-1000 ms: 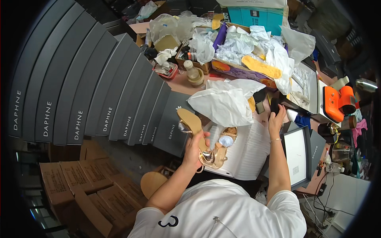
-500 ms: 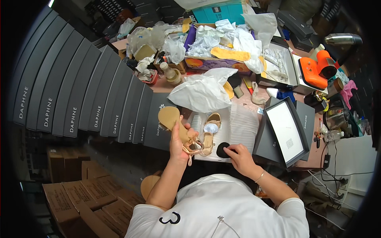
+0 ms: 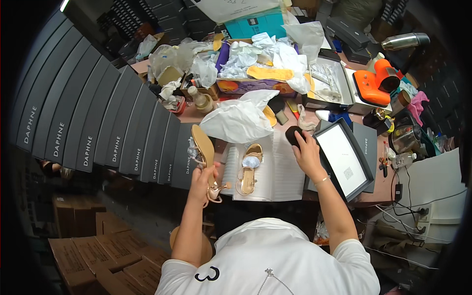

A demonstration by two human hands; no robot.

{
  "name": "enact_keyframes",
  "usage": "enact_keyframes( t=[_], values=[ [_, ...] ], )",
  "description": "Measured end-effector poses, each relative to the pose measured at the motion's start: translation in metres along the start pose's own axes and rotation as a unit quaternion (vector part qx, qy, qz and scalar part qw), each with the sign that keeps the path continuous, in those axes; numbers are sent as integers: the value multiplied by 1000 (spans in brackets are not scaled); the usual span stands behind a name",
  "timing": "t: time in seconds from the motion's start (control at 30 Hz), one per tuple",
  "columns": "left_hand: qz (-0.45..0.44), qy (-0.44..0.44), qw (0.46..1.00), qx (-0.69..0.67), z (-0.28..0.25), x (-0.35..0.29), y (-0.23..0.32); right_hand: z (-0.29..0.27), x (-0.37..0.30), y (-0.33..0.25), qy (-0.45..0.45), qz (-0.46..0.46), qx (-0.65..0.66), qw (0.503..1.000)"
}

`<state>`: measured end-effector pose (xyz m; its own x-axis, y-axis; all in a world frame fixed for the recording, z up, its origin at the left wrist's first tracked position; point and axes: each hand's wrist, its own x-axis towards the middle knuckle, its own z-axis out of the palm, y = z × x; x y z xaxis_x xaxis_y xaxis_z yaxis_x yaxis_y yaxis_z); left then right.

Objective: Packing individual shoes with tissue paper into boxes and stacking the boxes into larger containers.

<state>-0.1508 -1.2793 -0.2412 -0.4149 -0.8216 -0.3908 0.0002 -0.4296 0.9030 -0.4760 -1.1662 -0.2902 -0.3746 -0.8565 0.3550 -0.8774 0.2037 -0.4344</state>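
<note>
My left hand (image 3: 200,183) is closed round a strappy gold sandal (image 3: 203,145), held up left of the open shoebox with its tan sole showing. Crumpled pale stuffing sits by its toe straps. In my right hand (image 3: 309,156) is a round black pad (image 3: 294,135), gripped by the fingers over the far right of the white lining paper (image 3: 282,172). The matching gold sandal (image 3: 249,177) lies on that paper, a ball of pale tissue (image 3: 251,162) tucked under its straps.
A wall of dark grey shoeboxes (image 3: 101,118) stands on the left. Crumpled white paper (image 3: 238,118) lies beyond the sandal. At right rests a dark box lid (image 3: 368,184) with a white inside; farther back are a paper-filled carton (image 3: 255,87) and an orange device (image 3: 372,91).
My left hand has moved left with the sandal and turned it more upright. The right hand has carried the black pad away from me, from the near edge toward the far right.
</note>
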Motion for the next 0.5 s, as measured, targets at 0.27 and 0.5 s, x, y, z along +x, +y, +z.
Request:
enact_keyframes(
  t=[0.27, 0.5],
  values=[
    [45, 108, 772, 624, -99, 75, 9, 125, -83, -57, -170, -15, 291, 941],
    [216, 168, 723, 634, -87, 88, -8, 152, -88, -80, -282, 395, 518, 704]
  ],
)
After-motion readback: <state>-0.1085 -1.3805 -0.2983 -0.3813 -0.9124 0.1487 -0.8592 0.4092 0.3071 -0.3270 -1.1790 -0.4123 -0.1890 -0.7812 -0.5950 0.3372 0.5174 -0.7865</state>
